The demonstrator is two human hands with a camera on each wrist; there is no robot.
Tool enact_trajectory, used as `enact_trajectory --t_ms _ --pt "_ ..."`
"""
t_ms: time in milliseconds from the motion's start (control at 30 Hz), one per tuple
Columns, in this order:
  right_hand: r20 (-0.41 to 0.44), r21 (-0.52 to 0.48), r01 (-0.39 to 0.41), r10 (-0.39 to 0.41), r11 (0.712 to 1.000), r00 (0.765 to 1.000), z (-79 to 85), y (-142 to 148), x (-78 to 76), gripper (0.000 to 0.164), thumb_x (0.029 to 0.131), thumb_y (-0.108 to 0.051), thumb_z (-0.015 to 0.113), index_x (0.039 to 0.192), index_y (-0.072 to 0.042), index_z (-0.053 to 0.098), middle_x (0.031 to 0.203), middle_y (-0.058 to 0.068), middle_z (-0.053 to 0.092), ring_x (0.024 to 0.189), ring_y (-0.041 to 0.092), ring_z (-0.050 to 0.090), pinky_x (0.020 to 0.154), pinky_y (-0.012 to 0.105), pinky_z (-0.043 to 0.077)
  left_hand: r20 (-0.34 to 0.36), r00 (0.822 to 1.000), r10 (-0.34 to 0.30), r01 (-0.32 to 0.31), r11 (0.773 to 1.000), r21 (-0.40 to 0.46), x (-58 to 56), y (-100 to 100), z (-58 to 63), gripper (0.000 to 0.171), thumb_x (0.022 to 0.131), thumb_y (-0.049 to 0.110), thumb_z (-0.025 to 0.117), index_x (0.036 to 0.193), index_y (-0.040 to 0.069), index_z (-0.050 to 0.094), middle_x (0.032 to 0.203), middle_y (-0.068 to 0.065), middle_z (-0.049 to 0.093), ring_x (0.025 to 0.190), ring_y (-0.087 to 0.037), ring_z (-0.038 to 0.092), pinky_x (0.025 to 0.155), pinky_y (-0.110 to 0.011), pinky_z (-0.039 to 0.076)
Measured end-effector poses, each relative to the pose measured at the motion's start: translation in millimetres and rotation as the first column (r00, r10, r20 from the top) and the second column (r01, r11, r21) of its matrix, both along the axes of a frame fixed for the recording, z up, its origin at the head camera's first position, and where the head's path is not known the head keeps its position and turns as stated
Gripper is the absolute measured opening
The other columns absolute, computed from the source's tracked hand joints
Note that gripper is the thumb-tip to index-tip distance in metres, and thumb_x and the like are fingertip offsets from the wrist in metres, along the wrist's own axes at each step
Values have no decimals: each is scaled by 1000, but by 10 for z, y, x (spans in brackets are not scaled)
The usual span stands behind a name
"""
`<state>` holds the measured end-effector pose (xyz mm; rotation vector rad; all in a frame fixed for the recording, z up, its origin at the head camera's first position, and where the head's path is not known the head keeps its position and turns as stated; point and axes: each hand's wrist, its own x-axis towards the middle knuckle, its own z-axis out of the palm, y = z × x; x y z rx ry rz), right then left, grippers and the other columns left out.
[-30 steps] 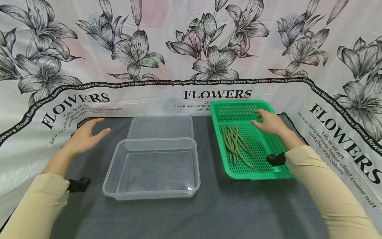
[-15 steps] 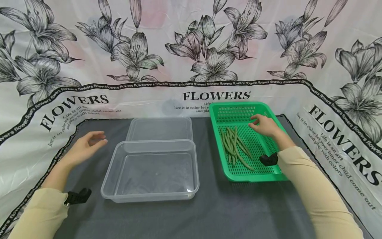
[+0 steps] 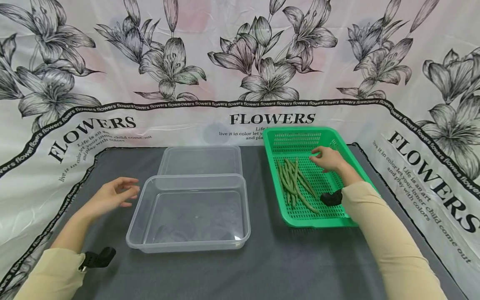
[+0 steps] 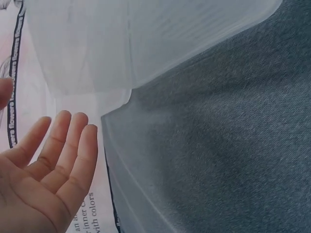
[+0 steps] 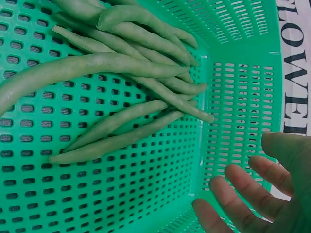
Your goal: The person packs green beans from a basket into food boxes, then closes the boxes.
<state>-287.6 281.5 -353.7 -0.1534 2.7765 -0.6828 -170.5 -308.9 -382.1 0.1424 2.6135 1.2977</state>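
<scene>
Several green beans [image 3: 294, 183] lie in a loose pile at the left of a green perforated basket [image 3: 318, 223]. Over that basket hovers my right hand [image 3: 330, 160], relaxed, just right of the beans [image 5: 126, 63]; nothing is in its fingers [image 5: 248, 199]. My left hand [image 3: 112, 196] hangs beside the left wall of a clear plastic container [image 3: 187, 246], holding nothing. Its fingers [image 4: 63, 155] are loosely extended with the palm showing in the left wrist view. No contents show inside the container.
Behind the container lies a clear plastic lid [image 3: 202, 160], partly overlapped by its rim. A dark grey cloth [image 3: 262, 266] covers the table. Flower-printed sheeting [image 3: 180, 121] rises at the back and both sides.
My left hand has come down and nearer to the container. The right hand has shifted slightly left and lower over the basket, towards the beans, its fingers curling a little more.
</scene>
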Motion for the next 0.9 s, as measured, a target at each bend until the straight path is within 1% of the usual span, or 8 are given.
enact_trajectory --t_ms 67,133,233,333,500,767,900 --pt "41 -24 6 -5 1000 999 -14 -12 -8 50 98 -24 42 136 7 34 128 35 42 102 41 56 70 39 55 18 1000 1 -1 1000 8 22 13 -16 63 94 39 50 137 -4 32 130 -28 43 108 -36 55 76 -37 54" --pt "80 -43 14 -10 999 997 -35 -25 -17 50 98 -24 41 137 7 33 131 35 39 107 42 53 73 40 54 32 999 8 -8 1000 13 39 22 -27 64 94 39 50 138 -4 32 129 -27 44 107 -36 56 76 -38 54" --pt "127 -79 27 -17 997 992 -74 -35 -36 51 98 -24 40 138 7 31 133 35 35 112 42 50 77 41 53 57 998 23 -24 999 21 58 29 -36 64 94 39 50 138 -3 31 125 -26 46 101 -31 58 75 -39 54" --pt "168 -95 42 -26 995 985 -116 -39 -54 51 99 -24 40 139 6 29 135 33 34 115 42 48 80 42 53 90 995 31 -34 999 27 77 38 -44 62 94 38 51 137 -4 32 123 -25 48 98 -26 59 75 -38 54" --pt "210 -98 71 -49 993 977 -173 -37 -66 50 99 -23 40 139 5 29 133 32 36 116 43 46 82 43 52 118 992 33 -38 999 37 98 47 -64 60 94 37 51 137 -3 33 121 -24 50 94 -22 59 74 -38 54" --pt "273 -129 83 -46 988 961 -264 -60 -102 50 99 -23 39 140 5 28 136 31 31 119 43 42 84 43 50 136 990 34 -40 998 47 94 36 -143 53 95 30 51 135 -2 37 115 -23 54 87 -20 60 69 -35 54" --pt "298 -141 85 -40 986 954 -297 -95 -118 51 99 -22 39 140 5 26 137 31 28 121 44 40 85 44 50 134 991 29 -36 998 51 94 38 -151 51 95 26 51 134 -4 37 111 -22 56 85 -21 58 68 -34 54"
